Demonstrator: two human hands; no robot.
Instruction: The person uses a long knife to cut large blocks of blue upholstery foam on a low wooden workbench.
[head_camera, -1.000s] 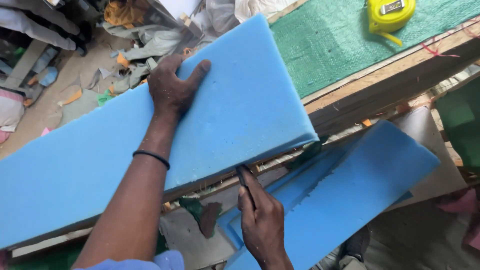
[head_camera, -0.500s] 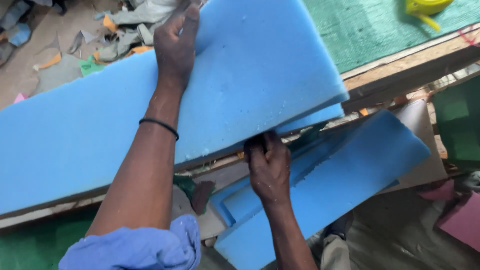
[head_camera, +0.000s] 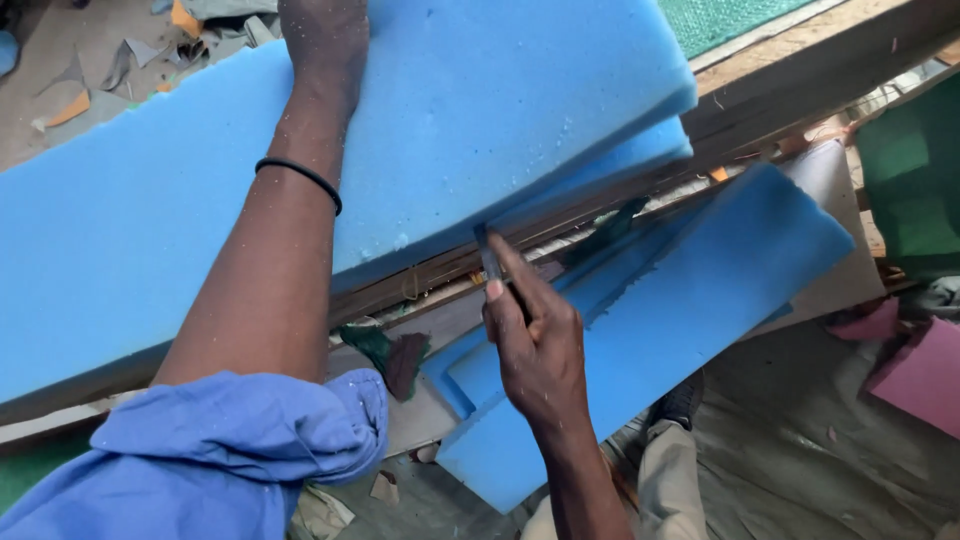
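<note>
Along the tabletop (head_camera: 800, 50) edge, blue foam slab (head_camera: 500, 120) runs lengthwise left to right; left hand (head_camera: 322, 35) presses flat on top, right hand (head_camera: 535, 345), grip closed on thin blade (head_camera: 490, 258), sits just below its near edge.

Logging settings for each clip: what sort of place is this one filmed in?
Most likely an upholstery or foam-cutting workshop. A big blue foam slab lies on a wooden workbench, the right hand works a small blade along its edge, and fabric scraps litter the floor.
</note>
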